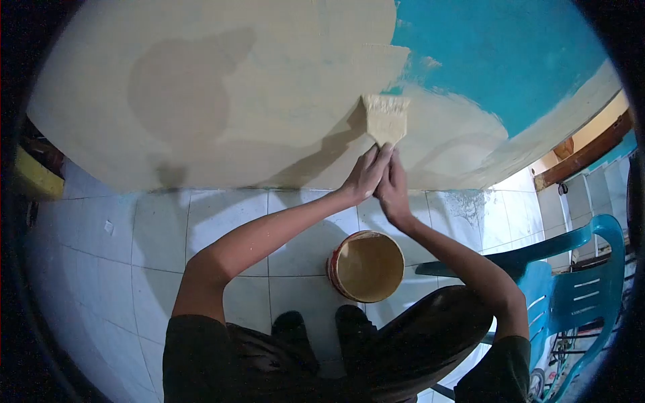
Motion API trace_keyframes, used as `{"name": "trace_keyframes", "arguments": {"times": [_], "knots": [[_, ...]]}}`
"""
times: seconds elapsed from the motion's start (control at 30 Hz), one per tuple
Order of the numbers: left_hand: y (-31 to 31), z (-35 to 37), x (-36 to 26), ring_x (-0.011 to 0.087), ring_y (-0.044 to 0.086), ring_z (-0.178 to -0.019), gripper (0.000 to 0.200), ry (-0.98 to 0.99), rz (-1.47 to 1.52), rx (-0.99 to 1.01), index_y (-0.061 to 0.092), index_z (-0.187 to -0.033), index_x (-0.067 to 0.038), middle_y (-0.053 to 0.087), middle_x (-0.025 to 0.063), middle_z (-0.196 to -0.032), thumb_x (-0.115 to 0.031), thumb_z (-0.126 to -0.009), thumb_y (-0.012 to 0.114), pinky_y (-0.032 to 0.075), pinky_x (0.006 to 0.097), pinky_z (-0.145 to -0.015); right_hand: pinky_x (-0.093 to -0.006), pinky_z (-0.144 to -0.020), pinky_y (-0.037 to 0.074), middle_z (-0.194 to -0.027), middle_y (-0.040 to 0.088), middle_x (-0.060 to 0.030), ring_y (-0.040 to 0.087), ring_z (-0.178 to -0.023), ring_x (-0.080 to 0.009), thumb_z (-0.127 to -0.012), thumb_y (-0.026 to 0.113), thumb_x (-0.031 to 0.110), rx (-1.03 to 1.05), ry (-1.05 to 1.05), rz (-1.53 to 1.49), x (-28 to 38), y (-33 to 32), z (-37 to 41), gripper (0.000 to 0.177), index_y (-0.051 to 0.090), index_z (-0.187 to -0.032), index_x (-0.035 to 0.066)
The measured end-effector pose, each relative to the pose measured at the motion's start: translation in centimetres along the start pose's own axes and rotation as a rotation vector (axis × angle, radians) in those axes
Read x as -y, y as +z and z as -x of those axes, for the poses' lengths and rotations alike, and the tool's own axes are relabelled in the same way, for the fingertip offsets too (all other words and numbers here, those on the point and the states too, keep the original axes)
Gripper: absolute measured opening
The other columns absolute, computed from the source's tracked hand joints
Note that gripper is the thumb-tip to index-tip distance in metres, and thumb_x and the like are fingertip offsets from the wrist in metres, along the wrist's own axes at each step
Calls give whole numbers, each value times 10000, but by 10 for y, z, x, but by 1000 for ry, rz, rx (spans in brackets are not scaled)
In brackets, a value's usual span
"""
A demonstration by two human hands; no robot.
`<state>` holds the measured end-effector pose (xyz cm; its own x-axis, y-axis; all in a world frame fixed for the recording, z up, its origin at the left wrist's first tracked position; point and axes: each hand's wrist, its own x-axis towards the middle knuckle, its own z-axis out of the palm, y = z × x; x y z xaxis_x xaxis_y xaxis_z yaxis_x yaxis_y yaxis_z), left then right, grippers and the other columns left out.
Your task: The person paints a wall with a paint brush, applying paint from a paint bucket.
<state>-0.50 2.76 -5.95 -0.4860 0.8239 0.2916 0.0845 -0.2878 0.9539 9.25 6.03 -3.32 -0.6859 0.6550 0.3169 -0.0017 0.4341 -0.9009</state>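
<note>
A wide paintbrush (386,122) coated in cream paint points upward, its bristles at the wall (302,87). My left hand (365,176) is closed around its handle, and my right hand (395,190) grips the same handle close beside it. The fingers hide most of the handle. Cream paint covers much of the wall, while a turquoise area (497,60) shows at the upper right with a ragged painted edge. Below my hands, a bucket (366,267) with cream paint inside stands on the floor, its outer side reddish and smeared.
White tiles (235,218) make up the floor, with a few paint marks. A teal plastic chair (581,289) stands close on the right by my arm. My feet (292,329) are just behind the bucket. A yellow object (37,176) sits at the far left.
</note>
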Motion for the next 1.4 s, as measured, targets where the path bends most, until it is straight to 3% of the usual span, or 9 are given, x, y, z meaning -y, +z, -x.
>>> {"name": "trace_keyframes", "arguments": {"times": [0.27, 0.47, 0.5, 0.6, 0.73, 0.77, 1.0, 1.27, 1.4], "knots": [[-2, -1, -32, 196, 590, -901, 527, 34, 113, 33, 544, -1106, 45, 630, 149, -948, -451, -1008, 396, 471, 349, -799, -377, -965, 403, -1169, 559, -250, 543, -1092, -300, -1006, 377, 176, -27, -93, -4, 23, 0, -8, 363, 404, -1297, -39], [8, 11, 4, 201, 578, -920, 541, -36, 164, 28, 545, -1123, 46, 626, 159, -967, -460, -1005, 395, 460, 353, -833, -376, -978, 396, -1178, 536, -264, 545, -1081, -329, -1010, 369, 181, -16, -27, 16, -7, 2, 8, 358, 409, -1292, -36], [5, 15, -13, 137, 507, -949, 440, -70, 155, 72, 564, -1097, -5, 558, 44, -977, -400, -1025, 384, 410, 286, -890, -378, -965, 403, -1155, 541, -258, 549, -1067, -331, -1010, 371, 180, -76, -124, 78, -14, 2, 7, 354, 410, -1287, -37], [7, 5, -30, 130, 499, -957, 442, -41, 208, 49, 557, -1109, -5, 549, 41, -1002, -403, -1025, 385, 406, 283, -897, -383, -913, 429, -1092, 555, -241, 562, -1024, -343, -1012, 372, 187, -86, -144, 43, 10, -1, 2, 338, 417, -1260, -38], [6, 1, -2, 166, 513, -1057, 493, -140, 221, 52, 541, -1193, 24, 588, 88, -1109, -415, -1022, 393, 394, 304, -961, -385, -877, 442, -1067, 555, -258, 571, -1003, -366, -1014, 363, 201, -35, -77, 74, -1, -1, 0, 333, 421, -1236, -40], [12, 5, 8, 196, 564, -938, 540, -79, 242, 3, 531, -1174, 32, 622, 143, -1003, -464, -1003, 402, 454, 339, -855, -385, -878, 442, -1077, 554, -261, 571, -1009, -369, -1014, 366, 203, -56, -109, 61, -9, 0, 6, 336, 422, -1238, -41], [4, 2, -34, 182, 563, -942, 538, -66, 172, 43, 546, -1169, 27, 613, 128, -1007, -463, -1004, 401, 455, 316, -869, -396, -893, 439, -1140, 546, -287, 567, -1050, -388, -1010, 379, 185, -87, -127, 47, 3, -3, -1, 361, 392, -1289, -44], [12, 10, -7, 173, 541, -961, 526, -76, 196, 50, 525, -1174, 16, 599, 117, -1009, -463, -1004, 391, 448, 345, -862, -390, -934, 417, -1139, 551, -277, 558, -1068, -391, -993, 385, 165, -75, -51, 40, -10, -2, 11, 351, 404, -1274, -45], [11, -9, -38, 231, 588, -884, 519, 15, 116, 52, 521, -1114, 20, 616, 172, -925, -470, -997, 393, 464, 376, -815, -355, -902, 417, -1082, 556, -230, 543, -1004, -314, -1011, 370, 178, -146, -206, 35, 17, -7, -6, 308, 438, -1219, -38]]}}
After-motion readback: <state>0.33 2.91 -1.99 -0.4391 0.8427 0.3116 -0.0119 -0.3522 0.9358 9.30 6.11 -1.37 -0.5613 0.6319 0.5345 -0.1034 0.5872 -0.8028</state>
